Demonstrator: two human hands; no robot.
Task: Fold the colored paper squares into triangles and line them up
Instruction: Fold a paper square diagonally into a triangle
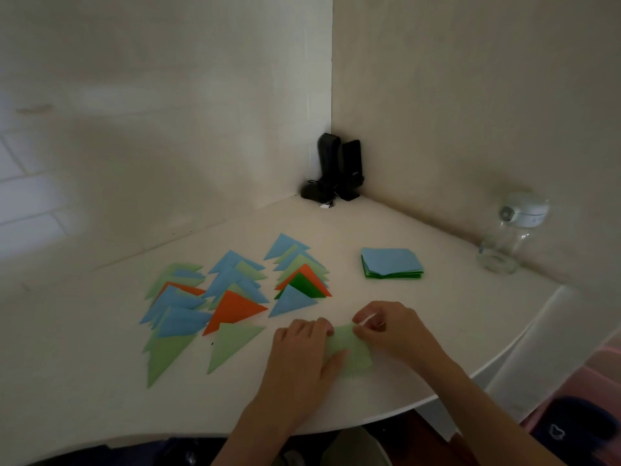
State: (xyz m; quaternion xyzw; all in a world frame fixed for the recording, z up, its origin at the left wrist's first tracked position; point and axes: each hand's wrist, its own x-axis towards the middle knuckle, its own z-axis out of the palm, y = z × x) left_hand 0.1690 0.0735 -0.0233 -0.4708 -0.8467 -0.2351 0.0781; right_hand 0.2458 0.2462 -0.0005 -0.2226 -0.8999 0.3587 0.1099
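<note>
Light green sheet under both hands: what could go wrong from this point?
1. The left hand presses the light green sheet flat while the right hand pinches its far edge; if the corners do not meet, the crease may come out crooked.
2. The sheet lies near the table's front edge and could slip off.
3. The nearest light green triangle lies close beside the left hand, so a nudge could upset the rows.

left hand (304,348) and right hand (386,326) hide much of the light green paper (353,351); its fold is unclear
</note>
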